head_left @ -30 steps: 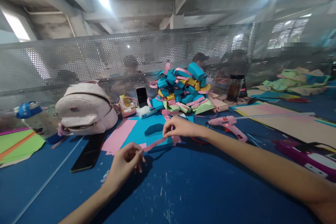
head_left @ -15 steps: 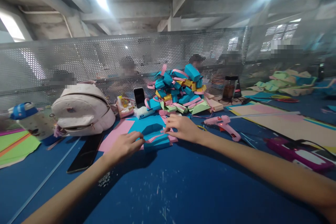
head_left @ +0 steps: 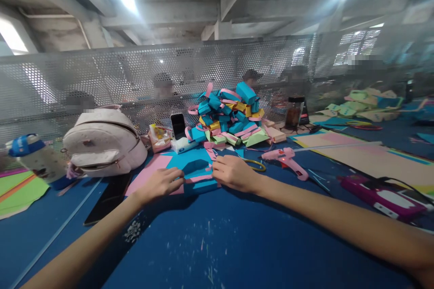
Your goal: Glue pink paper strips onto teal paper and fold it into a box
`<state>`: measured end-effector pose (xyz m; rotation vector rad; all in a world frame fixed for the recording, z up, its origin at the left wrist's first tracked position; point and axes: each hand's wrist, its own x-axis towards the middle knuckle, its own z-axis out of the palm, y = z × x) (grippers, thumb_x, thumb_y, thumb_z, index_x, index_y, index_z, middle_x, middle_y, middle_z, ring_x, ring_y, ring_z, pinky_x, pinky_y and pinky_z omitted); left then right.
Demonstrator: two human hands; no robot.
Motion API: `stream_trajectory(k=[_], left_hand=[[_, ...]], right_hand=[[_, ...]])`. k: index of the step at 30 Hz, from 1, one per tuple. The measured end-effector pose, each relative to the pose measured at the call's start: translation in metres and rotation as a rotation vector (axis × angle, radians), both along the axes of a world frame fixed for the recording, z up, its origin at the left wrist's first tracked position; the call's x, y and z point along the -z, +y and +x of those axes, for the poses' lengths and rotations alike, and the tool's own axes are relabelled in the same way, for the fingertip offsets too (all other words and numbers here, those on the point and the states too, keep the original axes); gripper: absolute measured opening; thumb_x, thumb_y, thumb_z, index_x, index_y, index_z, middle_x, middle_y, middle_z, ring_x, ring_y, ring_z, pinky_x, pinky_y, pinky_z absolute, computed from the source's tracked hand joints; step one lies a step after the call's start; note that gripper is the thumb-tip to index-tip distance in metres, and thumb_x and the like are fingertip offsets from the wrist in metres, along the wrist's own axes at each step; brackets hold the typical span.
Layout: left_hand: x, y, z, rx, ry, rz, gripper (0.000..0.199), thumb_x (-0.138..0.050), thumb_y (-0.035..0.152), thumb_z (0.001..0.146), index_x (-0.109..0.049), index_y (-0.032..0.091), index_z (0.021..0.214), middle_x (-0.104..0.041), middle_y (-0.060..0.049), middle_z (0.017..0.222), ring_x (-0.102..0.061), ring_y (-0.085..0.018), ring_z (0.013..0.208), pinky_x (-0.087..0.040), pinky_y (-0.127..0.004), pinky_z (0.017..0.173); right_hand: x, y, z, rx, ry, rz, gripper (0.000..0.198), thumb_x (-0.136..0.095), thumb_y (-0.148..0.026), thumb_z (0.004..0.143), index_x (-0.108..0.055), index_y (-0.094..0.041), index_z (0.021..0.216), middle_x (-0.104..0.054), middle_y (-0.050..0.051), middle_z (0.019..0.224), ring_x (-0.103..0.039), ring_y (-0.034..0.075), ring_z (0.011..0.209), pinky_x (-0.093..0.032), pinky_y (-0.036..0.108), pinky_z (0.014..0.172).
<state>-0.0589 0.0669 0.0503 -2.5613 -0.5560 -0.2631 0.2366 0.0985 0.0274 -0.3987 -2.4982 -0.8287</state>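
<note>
A folded blue paper piece [head_left: 200,186] with a pink strip along it lies on the table between my two hands. My left hand [head_left: 162,184] is closed, its fingertips pinching the piece's left end. At the right end, my right hand [head_left: 235,174] is closed too, fingers bent down over the paper and strip; its fingertips are partly hidden. Under and behind the piece are a flat blue sheet [head_left: 179,159] and a pink sheet [head_left: 149,172]. Farther back rises a heap of folded blue, yellow and pink paper pieces [head_left: 224,122].
A pink glue gun [head_left: 288,160] lies right of my right hand, near a purple device with a cable [head_left: 383,198]. On the left are a black phone [head_left: 108,201], a white backpack [head_left: 105,144] and a bottle [head_left: 40,160]. A perforated metal screen [head_left: 135,72] stands behind.
My right hand has turned and lowered slightly over the right end of the blue piece, covering more of it. My left hand stays at the left end. The view shifted slightly.
</note>
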Motion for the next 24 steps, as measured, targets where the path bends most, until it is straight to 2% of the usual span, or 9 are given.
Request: stream_trajectory(k=[8, 15, 24], left_hand=[[-0.0011, -0.0008, 0.0001, -0.025, 0.020, -0.015, 0.026, -0.034, 0.026, 0.102, -0.060, 0.023, 0.102, -0.065, -0.004, 0.094, -0.058, -0.015, 0.077, -0.045, -0.026, 0.066], [0.0035, 0.0011, 0.0021, 0.011, 0.001, -0.022, 0.024, -0.036, 0.026, 0.102, -0.059, 0.023, 0.105, -0.064, -0.004, 0.090, -0.057, -0.016, 0.075, -0.044, -0.027, 0.065], [0.0043, 0.0002, 0.0027, 0.016, -0.009, -0.020, 0.019, -0.040, 0.025, 0.101, -0.059, 0.023, 0.103, -0.064, -0.004, 0.089, -0.057, -0.016, 0.074, -0.043, -0.027, 0.063]], right_hand=[[0.0065, 0.0038, -0.0012, -0.013, 0.012, 0.011, 0.026, -0.043, -0.017, 0.098, -0.060, -0.016, 0.079, -0.061, 0.005, 0.083, -0.045, 0.018, 0.081, -0.027, 0.032, 0.065], [0.0075, 0.0027, -0.0001, 0.005, -0.024, 0.061, 0.022, -0.046, -0.012, 0.096, -0.060, -0.016, 0.080, -0.062, 0.005, 0.088, -0.046, 0.018, 0.081, -0.028, 0.032, 0.066], [0.0081, 0.0025, -0.0001, -0.006, -0.036, 0.028, 0.024, -0.045, -0.011, 0.096, -0.061, -0.016, 0.079, -0.063, 0.006, 0.089, -0.047, 0.017, 0.081, -0.029, 0.031, 0.066]])
